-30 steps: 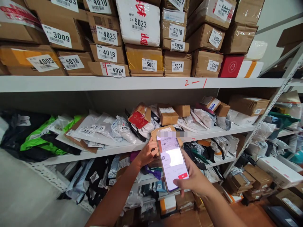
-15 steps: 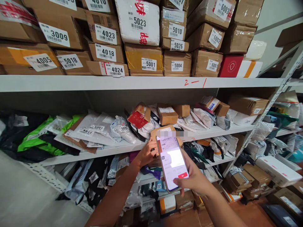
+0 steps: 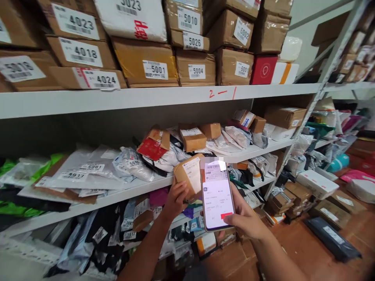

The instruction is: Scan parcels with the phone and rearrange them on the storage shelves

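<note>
A small cardboard box (image 3: pixel 187 173) with a white label is gripped by my left hand (image 3: pixel 177 197), fingers curled round its lower left side. Just to its right, my right hand (image 3: pixel 243 216) is closed on a smartphone (image 3: pixel 217 199). My thumb rests at the red button low on the lit screen, which shows a label picture above a white panel with text. The phone's upper left edge overlaps the box's right side. Both are held in front of the middle shelf's edge.
Numbered cardboard boxes (image 3: pixel 195 70) fill the upper shelf (image 3: pixel 164 97). Bagged parcels (image 3: pixel 96 164) and small boxes lie along the middle shelf. More parcels (image 3: pixel 101 234) crowd below. At right are a metal upright (image 3: pixel 303 128) and boxes on the floor, with a long black parcel (image 3: pixel 332 238).
The view has swung to the right. My left hand has drawn the box out to the left of the phone, so its label shows more. The phone's screen now displays more text.
</note>
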Demonstrator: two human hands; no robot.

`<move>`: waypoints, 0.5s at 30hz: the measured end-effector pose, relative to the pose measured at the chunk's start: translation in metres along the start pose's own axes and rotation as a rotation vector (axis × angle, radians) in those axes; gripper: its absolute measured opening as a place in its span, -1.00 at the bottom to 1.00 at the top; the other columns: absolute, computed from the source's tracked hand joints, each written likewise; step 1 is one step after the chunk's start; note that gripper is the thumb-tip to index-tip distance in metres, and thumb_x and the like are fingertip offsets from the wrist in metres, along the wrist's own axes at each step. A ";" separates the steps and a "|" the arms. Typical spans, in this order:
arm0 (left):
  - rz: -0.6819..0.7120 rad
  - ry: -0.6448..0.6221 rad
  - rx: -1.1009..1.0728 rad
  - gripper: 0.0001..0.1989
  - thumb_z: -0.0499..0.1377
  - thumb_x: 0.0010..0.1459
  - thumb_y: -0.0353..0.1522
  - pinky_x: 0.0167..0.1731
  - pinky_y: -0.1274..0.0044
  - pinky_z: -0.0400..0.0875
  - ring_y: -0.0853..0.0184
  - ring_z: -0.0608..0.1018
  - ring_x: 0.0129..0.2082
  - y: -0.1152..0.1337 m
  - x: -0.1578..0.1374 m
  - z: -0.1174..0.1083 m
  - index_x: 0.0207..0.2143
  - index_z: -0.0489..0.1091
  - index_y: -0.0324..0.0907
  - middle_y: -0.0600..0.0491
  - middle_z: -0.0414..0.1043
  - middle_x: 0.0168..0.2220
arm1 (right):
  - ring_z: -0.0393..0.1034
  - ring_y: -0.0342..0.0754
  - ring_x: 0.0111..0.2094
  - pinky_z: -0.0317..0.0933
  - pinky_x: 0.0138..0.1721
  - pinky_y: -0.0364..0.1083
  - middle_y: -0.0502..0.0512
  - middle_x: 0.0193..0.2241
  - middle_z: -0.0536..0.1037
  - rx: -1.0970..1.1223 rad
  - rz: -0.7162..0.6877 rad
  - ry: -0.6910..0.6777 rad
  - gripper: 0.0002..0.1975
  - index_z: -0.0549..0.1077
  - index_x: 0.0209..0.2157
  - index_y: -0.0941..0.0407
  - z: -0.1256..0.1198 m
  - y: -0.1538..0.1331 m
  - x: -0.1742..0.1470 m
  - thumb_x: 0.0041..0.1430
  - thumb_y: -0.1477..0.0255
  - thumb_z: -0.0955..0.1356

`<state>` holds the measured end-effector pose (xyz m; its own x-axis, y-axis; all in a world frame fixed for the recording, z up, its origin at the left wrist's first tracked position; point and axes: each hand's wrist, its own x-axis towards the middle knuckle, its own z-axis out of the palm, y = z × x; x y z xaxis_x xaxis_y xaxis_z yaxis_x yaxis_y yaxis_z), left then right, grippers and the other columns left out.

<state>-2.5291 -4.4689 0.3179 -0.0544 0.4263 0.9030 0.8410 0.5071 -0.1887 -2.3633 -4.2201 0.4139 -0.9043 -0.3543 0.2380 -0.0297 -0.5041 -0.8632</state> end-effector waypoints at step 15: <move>0.184 0.336 -0.227 -0.22 0.37 -0.05 -0.33 -0.35 0.08 0.64 -0.01 0.59 -0.14 0.054 0.201 0.040 0.24 0.28 0.22 -0.01 0.41 -0.16 | 0.57 0.23 -0.27 0.38 -0.47 0.01 0.30 0.16 0.48 0.099 -0.378 0.489 0.36 -0.37 0.44 -0.11 -0.115 -0.049 -0.144 -0.18 0.10 0.55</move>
<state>-2.5164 -4.3255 0.4739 0.2535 0.2074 0.9448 0.9193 0.2524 -0.3020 -2.2809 -4.0539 0.3708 -0.9301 0.2523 0.2668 -0.3668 -0.6031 -0.7083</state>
